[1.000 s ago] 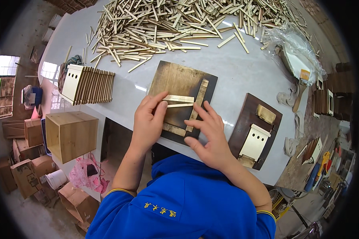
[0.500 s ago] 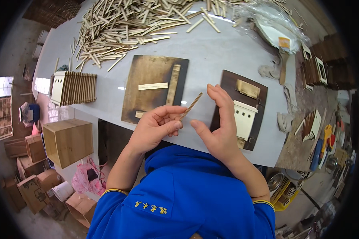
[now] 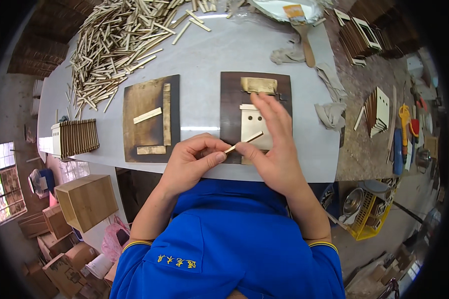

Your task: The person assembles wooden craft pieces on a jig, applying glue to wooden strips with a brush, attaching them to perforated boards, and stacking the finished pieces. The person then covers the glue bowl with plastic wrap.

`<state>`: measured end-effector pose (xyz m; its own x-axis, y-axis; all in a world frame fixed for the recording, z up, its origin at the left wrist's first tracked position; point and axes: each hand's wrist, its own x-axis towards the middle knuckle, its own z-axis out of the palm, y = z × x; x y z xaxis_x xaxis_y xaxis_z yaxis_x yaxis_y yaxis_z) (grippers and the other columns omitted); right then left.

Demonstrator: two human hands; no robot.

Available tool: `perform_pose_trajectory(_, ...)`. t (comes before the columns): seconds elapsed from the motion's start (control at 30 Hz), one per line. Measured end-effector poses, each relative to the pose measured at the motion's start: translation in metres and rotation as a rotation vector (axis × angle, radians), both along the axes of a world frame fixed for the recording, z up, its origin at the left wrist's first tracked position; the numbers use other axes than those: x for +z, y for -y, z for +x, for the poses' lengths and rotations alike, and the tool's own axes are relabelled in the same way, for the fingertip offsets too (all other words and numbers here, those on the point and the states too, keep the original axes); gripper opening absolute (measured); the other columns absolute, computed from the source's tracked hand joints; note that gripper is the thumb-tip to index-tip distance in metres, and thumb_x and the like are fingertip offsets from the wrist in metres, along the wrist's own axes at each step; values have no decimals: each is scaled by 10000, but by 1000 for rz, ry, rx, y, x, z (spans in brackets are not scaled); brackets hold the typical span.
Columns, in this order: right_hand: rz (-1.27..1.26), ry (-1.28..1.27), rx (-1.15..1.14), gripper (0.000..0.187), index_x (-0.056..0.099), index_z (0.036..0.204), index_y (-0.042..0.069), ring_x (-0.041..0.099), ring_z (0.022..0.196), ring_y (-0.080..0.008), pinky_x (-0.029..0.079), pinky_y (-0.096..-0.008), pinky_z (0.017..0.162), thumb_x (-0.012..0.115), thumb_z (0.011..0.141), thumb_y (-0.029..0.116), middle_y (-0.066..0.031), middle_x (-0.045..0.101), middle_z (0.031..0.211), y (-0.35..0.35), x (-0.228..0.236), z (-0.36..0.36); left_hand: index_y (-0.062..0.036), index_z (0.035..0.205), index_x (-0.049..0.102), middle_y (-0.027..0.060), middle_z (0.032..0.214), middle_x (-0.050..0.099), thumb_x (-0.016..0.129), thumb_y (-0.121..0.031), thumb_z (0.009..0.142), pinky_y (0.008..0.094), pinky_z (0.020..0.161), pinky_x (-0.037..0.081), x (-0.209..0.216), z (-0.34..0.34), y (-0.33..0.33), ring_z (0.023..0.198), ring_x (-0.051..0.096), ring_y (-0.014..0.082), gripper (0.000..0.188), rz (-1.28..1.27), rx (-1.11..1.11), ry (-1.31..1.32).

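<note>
My left hand [image 3: 197, 158] pinches one end of a thin wooden strip [image 3: 254, 136] between thumb and fingertips. The strip slants up to the right, above the table's front edge. My right hand [image 3: 275, 144] is open, fingers stretched out; its thumb tip appears to touch the strip's middle. Beneath the right hand lies a dark board [image 3: 229, 94] bearing a pale panel with round holes [image 3: 246, 127], partly hidden by that hand. Left of it, a brown-stained board [image 3: 134, 99] has raised wooden bars along two sides and a single pale strip [image 3: 147, 115] lying on it.
A large heap of wooden strips [image 3: 119, 45] covers the far left of the table. Stacked holed panels [image 3: 77, 138] stand at the left edge. A brush [image 3: 303, 42] rests on a plastic-wrapped dish at the back; rags [image 3: 329, 117] lie on the right.
The view has shifted rightward. The strip has tipped lower toward the right, and my right thumb has come in to it. My left hand keeps its pinch.
</note>
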<state>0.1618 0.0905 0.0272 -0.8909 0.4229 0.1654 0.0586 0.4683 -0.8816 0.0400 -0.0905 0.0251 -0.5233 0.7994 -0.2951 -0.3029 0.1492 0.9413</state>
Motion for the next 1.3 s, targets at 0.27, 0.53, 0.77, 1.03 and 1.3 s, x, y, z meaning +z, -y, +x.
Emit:
perform_pose_trajectory(0.27, 92, 14, -198, 567, 586, 1434, 69, 363, 1479, -363, 294, -464, 1220, 705, 880, 79, -169, 439, 1562, -26, -27, 45, -48, 1034, 789, 33, 968, 586, 728, 41, 893, 222, 636, 426, -23, 14, -19, 720, 496, 103, 177, -63, 1, -624)
perform_pose_trajectory(0.53, 345, 9, -131, 392, 723, 1285, 128, 334, 1481, -429, 278, -516, 1214, 736, 896, 177, -175, 485, 1535, -5, -37, 62, -61, 1035, 796, 36, 937, 560, 745, 35, 859, 252, 611, 425, -38, 20, -20, 718, 503, 134, 207, -61, -1, -927)
perform_pose_trajectory(0.77, 410, 93, -63, 320, 772, 1193, 190, 306, 1501, -402, 287, -507, 1164, 773, 873, 206, -162, 491, 1544, -1, -29, 54, -60, 1048, 795, 35, 944, 592, 749, 22, 864, 253, 597, 431, -39, 17, -20, 717, 519, 139, 207, -49, -25, -987)
perform_pose_trajectory(1.03, 553, 175, -90, 252, 794, 1152, 194, 299, 1517, -414, 271, -512, 1156, 739, 908, 228, -142, 512, 1557, 2, -25, 47, -42, 1129, 785, 72, 1004, 702, 734, 32, 880, 234, 624, 469, -6, 15, -16, 718, 576, 135, 265, -170, -90, -875)
perform_pose_trajectory(1.3, 573, 160, -78, 227, 794, 1129, 187, 310, 1527, -384, 283, -494, 1131, 725, 914, 209, -130, 562, 1523, -2, -26, 46, 3, 1244, 740, 109, 1040, 761, 717, 34, 909, 229, 656, 507, 12, 10, -9, 709, 609, 111, 337, -253, -39, -259)
